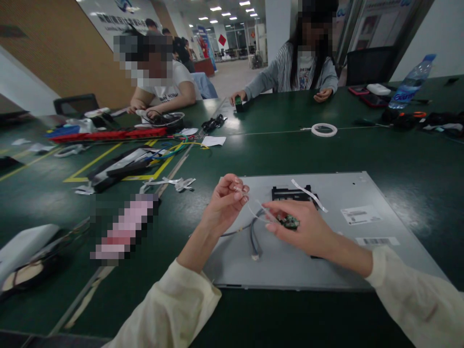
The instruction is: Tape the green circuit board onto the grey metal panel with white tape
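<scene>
- The small green circuit board (289,222) sits in my right hand (308,231), which is closed around it and holds it just above the middle of the grey panel (297,270). Its grey cables (253,239) trail down onto the panel, so I judge the board cannot lift far.
- A thin clear strip (253,211) runs from my right fingertips to my left hand (224,200), which pinches the other end between thumb and forefinger. With my hands apart it looks stretched, probably so it does not fold on itself.
- The panel lies flat on the green worktop (362,150), near me, with a black bracket (290,193) and a loose white strip (309,195) at its far side.
- Farther off are a white tape roll (324,129) and, far right, a water bottle (411,82). Two other people sit at the far edge.
</scene>
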### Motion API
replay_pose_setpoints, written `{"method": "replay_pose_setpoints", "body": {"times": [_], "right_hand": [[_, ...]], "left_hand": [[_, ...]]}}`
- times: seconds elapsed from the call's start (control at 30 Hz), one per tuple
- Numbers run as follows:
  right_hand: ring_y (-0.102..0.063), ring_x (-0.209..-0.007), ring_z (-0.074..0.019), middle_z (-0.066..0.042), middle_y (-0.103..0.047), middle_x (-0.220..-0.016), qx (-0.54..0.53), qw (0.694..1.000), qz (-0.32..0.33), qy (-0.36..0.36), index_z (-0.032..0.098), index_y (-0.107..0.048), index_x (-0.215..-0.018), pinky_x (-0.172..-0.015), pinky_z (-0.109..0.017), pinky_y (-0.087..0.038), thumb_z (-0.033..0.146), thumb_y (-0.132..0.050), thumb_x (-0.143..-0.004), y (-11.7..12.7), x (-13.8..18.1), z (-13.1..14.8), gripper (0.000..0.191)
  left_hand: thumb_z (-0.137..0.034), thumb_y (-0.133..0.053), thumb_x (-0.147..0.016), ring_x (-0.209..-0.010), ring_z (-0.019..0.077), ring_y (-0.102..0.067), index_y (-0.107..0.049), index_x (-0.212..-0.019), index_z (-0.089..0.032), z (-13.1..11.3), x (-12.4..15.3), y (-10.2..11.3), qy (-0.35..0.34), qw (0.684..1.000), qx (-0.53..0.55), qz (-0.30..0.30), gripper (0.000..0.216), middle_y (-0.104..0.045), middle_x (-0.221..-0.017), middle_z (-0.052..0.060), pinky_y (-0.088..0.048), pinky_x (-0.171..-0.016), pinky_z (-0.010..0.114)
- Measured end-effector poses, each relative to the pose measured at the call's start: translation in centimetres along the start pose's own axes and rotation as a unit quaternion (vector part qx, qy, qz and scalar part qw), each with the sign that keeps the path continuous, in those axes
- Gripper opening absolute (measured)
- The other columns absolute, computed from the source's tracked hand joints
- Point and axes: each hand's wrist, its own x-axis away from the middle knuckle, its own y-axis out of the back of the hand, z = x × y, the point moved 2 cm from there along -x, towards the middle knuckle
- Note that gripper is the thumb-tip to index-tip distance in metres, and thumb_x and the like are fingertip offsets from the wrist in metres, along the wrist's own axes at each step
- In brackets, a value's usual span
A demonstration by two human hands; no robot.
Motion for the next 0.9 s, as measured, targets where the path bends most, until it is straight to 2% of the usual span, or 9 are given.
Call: {"method": "replay_pose_setpoints", "body": {"times": [0.1,0.2,0.4,0.53,0.6,0.73,0.83,0.9], "right_hand": [[-0.063,-0.069,-0.0100,-0.001,-0.070,-0.083,0.004,0.999,-0.048,-0.022,0.018,-0.067,-0.102,-0.065,-0.022,-0.050,0.029,-0.059,-0.084,-0.4,0.1,-0.1,0.023],[-0.064,-0.065,-0.0097,0.000,-0.071,-0.082,0.000,0.997,-0.073,-0.031,0.020,-0.070,-0.095,-0.061,-0.022,-0.051,0.028,-0.057,-0.085,-0.3,0.1,-0.4,0.017],[-0.066,-0.074,-0.0110,0.000,-0.072,-0.083,0.031,0.996,-0.087,0.013,0.021,-0.070,-0.096,-0.070,-0.024,-0.054,0.022,-0.053,-0.088,0.1,0.2,-0.5,0.019],[-0.067,-0.082,-0.0126,-0.003,-0.072,-0.093,0.131,0.984,-0.087,0.082,0.020,-0.069,-0.102,-0.075,-0.027,-0.054,0.022,-0.050,-0.091,0.4,0.4,-0.7,0.022],[-0.066,-0.084,-0.0131,-0.004,-0.072,-0.093,0.192,0.971,-0.077,0.120,0.019,-0.068,-0.105,-0.075,-0.028,-0.053,0.019,-0.050,-0.091,0.5,0.7,-0.9,0.023],[-0.065,-0.085,-0.0145,-0.005,-0.071,-0.095,0.269,0.947,-0.056,0.168,0.016,-0.066,-0.108,-0.076,-0.030,-0.051,0.015,-0.051,-0.090,1.0,1.0,-1.4,0.024],[-0.064,-0.089,-0.0159,-0.006,-0.070,-0.097,0.306,0.932,-0.034,0.190,0.017,-0.065,-0.110,-0.078,-0.032,-0.050,0.015,-0.050,-0.090,1.5,0.9,-1.5,0.026],[-0.062,-0.092,-0.0168,-0.006,-0.070,-0.099,0.324,0.924,-0.025,0.204,0.018,-0.065,-0.110,-0.079,-0.032,-0.049,0.014,-0.049,-0.090,1.7,0.7,-1.4,0.026]], "left_hand": [[-0.015,-0.078,-0.055,-0.069,0.0085,-0.052,-0.053,-0.075,-0.021,-0.1,0.1,-0.2,0.000,1.000,0.011,0.015,0.032,-0.046,-0.068,-0.005,-0.047,-0.059,0.017],[-0.018,-0.077,-0.054,-0.068,0.0105,-0.051,-0.049,-0.071,-0.021,-0.1,0.1,-0.5,-0.009,1.000,-0.018,0.017,0.033,-0.042,-0.063,-0.005,-0.046,-0.059,0.021],[-0.029,-0.070,-0.058,-0.068,0.0151,-0.051,-0.044,-0.064,-0.021,-0.2,0.1,-0.1,-0.035,0.996,-0.086,-0.008,0.027,-0.040,-0.057,-0.003,-0.047,-0.067,0.032],[-0.033,-0.050,-0.071,-0.074,0.0192,-0.055,-0.049,-0.059,-0.021,-0.4,0.0,0.4,-0.046,0.989,-0.117,-0.076,0.017,-0.047,-0.055,0.001,-0.048,-0.073,0.037],[-0.030,-0.045,-0.073,-0.076,0.0187,-0.057,-0.054,-0.060,-0.020,-0.5,-0.2,0.7,-0.069,0.986,-0.111,-0.100,0.019,-0.053,-0.058,0.003,-0.048,-0.074,0.035],[-0.024,-0.046,-0.074,-0.073,0.0137,-0.060,-0.061,-0.068,-0.018,-0.8,-0.7,1.6,-0.115,0.978,-0.067,-0.158,0.017,-0.061,-0.068,0.002,-0.048,-0.068,0.025],[-0.026,-0.047,-0.076,-0.072,0.0119,-0.060,-0.062,-0.075,-0.018,-0.5,-0.9,2.3,-0.082,0.975,-0.072,-0.194,0.017,-0.062,-0.072,0.001,-0.045,-0.060,0.020],[-0.031,-0.047,-0.079,-0.071,0.0123,-0.060,-0.062,-0.080,-0.018,-0.1,-0.8,1.9,-0.029,0.980,-0.106,-0.166,0.019,-0.064,-0.075,0.002,-0.043,-0.057,0.020]]}}
